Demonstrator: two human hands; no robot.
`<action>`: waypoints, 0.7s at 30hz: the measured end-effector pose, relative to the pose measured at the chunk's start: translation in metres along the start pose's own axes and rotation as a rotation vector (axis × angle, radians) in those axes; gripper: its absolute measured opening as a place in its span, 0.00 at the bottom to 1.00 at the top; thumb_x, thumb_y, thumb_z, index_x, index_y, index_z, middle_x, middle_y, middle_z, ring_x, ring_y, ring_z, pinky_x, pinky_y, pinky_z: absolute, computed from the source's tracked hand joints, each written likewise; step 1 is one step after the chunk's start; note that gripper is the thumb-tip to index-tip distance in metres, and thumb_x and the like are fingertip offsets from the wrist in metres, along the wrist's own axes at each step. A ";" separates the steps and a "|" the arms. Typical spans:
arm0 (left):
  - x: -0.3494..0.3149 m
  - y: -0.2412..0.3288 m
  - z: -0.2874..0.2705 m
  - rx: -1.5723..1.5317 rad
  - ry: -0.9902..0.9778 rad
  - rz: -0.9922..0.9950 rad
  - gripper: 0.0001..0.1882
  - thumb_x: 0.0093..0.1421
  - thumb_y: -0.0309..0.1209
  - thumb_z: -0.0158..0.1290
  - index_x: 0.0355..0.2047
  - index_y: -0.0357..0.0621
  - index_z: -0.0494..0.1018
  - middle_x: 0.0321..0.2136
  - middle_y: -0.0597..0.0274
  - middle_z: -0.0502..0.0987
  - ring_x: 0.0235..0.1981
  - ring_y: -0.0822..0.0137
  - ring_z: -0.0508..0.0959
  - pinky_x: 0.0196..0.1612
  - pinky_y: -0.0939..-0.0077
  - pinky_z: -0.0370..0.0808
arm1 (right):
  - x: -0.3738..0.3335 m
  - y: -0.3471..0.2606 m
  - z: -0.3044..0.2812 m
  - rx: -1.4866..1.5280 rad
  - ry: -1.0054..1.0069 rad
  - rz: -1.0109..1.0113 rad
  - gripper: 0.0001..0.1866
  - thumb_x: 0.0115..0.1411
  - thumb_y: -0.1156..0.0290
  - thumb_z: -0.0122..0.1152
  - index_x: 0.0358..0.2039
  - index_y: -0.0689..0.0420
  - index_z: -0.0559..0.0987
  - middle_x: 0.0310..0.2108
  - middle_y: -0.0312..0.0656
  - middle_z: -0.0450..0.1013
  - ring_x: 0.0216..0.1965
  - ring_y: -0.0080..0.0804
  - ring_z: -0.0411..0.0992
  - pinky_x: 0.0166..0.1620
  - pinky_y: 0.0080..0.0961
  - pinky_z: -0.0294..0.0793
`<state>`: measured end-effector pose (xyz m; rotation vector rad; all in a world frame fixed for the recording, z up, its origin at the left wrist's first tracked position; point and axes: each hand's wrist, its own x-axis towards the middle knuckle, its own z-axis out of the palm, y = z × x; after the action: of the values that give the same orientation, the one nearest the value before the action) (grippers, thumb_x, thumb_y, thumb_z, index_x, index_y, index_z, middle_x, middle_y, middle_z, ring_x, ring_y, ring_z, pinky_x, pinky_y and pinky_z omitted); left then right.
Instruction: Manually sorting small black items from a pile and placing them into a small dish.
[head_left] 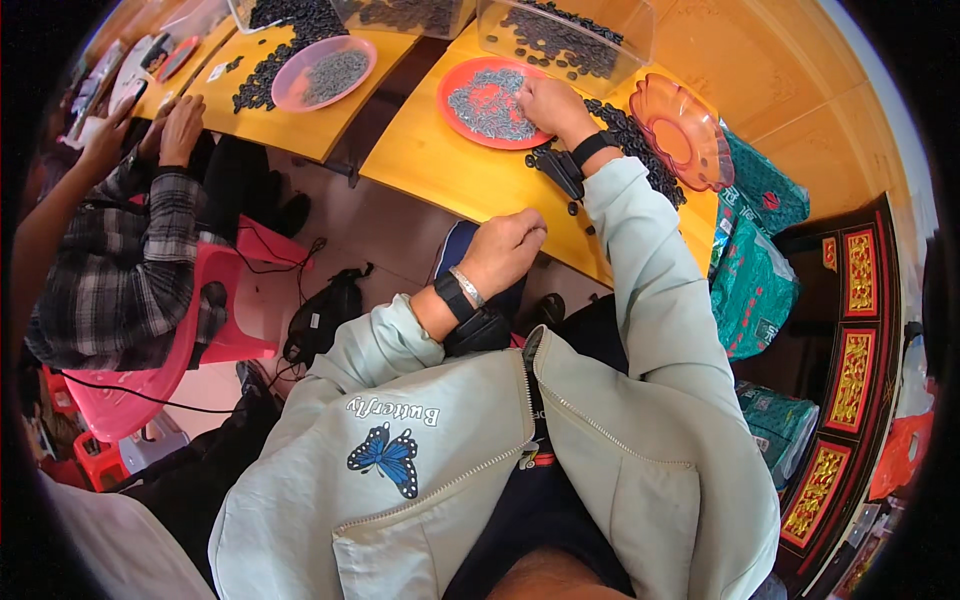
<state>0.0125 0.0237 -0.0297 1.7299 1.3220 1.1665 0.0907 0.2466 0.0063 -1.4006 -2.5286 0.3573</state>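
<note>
A red round plate (452,122) lies on the yellow table, holding many small grey metal pieces (497,112) that look like screws. My right hand (557,108) reaches over the plate's right side, its fingers bent together down at the pieces; what they pinch is hidden. Near the table's front edge, above my lap, my left hand (502,254) is closed with its fingers curled in, and anything inside it does not show. Small black round parts (625,130) lie scattered beside and beneath my right forearm.
An orange scalloped dish (688,138) stands to the right, near green bags (755,285). Behind the plate is a clear bin (565,45) with more black parts. Left, a pink plate (322,76) sits on another table (300,135), where a person in a plaid shirt (120,265) sits.
</note>
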 end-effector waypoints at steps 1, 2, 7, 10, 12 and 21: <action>0.000 0.000 0.000 0.001 0.001 -0.001 0.05 0.57 0.27 0.49 0.30 0.37 0.71 0.22 0.50 0.74 0.25 0.55 0.76 0.29 0.70 0.72 | -0.001 -0.001 -0.001 -0.025 0.000 0.000 0.16 0.58 0.57 0.48 0.31 0.57 0.77 0.33 0.51 0.74 0.38 0.52 0.71 0.41 0.45 0.69; 0.000 0.000 0.000 -0.002 0.004 0.002 0.05 0.57 0.27 0.49 0.30 0.37 0.71 0.22 0.50 0.74 0.24 0.55 0.76 0.29 0.70 0.71 | 0.000 -0.001 0.001 -0.025 0.000 -0.001 0.16 0.58 0.57 0.48 0.31 0.57 0.77 0.33 0.51 0.74 0.38 0.52 0.71 0.41 0.45 0.69; 0.000 0.001 0.000 -0.017 0.012 0.013 0.05 0.57 0.27 0.49 0.29 0.37 0.71 0.22 0.50 0.73 0.24 0.55 0.75 0.29 0.70 0.71 | -0.003 -0.004 -0.002 -0.061 -0.002 -0.008 0.18 0.58 0.56 0.48 0.32 0.58 0.77 0.34 0.51 0.74 0.39 0.52 0.71 0.41 0.45 0.69; 0.001 0.002 -0.001 -0.012 0.000 0.008 0.05 0.57 0.27 0.48 0.29 0.37 0.71 0.22 0.50 0.73 0.24 0.54 0.75 0.29 0.70 0.72 | -0.002 0.003 0.005 0.023 0.087 -0.075 0.15 0.57 0.57 0.53 0.27 0.58 0.75 0.24 0.51 0.73 0.29 0.49 0.71 0.34 0.40 0.69; 0.001 0.002 -0.001 -0.010 0.004 0.013 0.05 0.57 0.27 0.48 0.29 0.37 0.71 0.22 0.50 0.73 0.24 0.54 0.75 0.29 0.70 0.72 | 0.001 0.007 0.006 0.073 0.045 -0.060 0.13 0.55 0.60 0.56 0.26 0.58 0.75 0.23 0.48 0.73 0.27 0.45 0.71 0.32 0.36 0.69; 0.000 0.002 -0.002 0.002 0.001 0.003 0.06 0.57 0.28 0.49 0.30 0.37 0.71 0.22 0.50 0.74 0.25 0.53 0.75 0.30 0.69 0.71 | 0.010 0.021 0.017 0.353 0.031 -0.071 0.04 0.48 0.72 0.59 0.25 0.58 0.76 0.26 0.46 0.75 0.31 0.43 0.74 0.35 0.33 0.72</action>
<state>0.0117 0.0232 -0.0275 1.7343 1.3220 1.1680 0.0963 0.2641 -0.0159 -1.1688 -2.3368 0.7211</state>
